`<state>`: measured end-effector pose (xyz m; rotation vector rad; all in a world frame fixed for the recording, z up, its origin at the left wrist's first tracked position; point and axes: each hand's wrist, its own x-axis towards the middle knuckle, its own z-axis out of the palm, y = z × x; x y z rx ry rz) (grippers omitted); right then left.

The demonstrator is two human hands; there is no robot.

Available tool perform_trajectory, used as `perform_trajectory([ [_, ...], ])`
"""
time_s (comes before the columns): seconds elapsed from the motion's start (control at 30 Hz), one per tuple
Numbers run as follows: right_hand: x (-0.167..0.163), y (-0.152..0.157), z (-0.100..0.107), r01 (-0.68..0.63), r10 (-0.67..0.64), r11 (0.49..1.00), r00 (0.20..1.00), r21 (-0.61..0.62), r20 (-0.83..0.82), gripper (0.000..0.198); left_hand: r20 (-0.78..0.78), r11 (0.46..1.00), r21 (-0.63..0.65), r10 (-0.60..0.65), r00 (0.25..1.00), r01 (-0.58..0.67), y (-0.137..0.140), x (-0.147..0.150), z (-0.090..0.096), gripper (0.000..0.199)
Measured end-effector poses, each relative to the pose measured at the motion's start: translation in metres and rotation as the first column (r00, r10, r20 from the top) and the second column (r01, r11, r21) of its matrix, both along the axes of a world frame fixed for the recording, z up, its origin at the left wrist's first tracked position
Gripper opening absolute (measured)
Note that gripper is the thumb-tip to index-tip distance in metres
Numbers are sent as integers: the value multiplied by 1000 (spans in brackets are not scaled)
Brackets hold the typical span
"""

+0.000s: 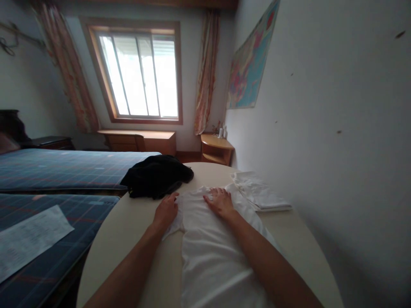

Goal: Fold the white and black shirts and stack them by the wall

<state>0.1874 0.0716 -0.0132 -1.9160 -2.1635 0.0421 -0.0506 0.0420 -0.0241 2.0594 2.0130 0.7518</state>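
A white short-sleeved shirt (213, 261) lies spread on the round cream table (128, 252), its lower part running toward me. My left hand (166, 210) rests at the sleeve on the shirt's left side, with its fingers slightly bent and partly apart over the cloth edge. On the upper part of the shirt, my right hand (220, 202) lies flat with spread fingers, pressing on the fabric. Neither hand lifts the cloth. Beyond my left hand sits a crumpled black garment (157, 175).
A folded white garment (261, 192) lies at the table's right rear, near the wall. To the left are beds with blue plaid mattresses (80, 167) and a printed sheet (35, 237). A corner shelf (216, 141) and a low wooden desk (157, 136) stand behind.
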Motion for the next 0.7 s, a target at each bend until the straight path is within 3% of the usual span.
perform_trajectory([
  [0.23, -3, 22, -1, 70, -61, 989, 995, -131, 73, 71, -151, 978, -122, 149, 977, -168, -12, -7, 17, 28],
  [0.33, -8, 20, -1, 62, -56, 992, 997, -108, 55, 67, -179, 978, -122, 146, 973, -170, -13, -12, 20, 20],
  [0.5, -29, -1, 0, 4, -4, 1000, 1000, 12, 1, 56, -50, 987, 3, 162, 986, -162, -11, -16, 22, 21],
  [0.7, -53, -39, 2, -66, 67, 997, 997, 30, -38, 61, -80, 981, -128, 139, 987, -148, -17, -25, 17, 32],
])
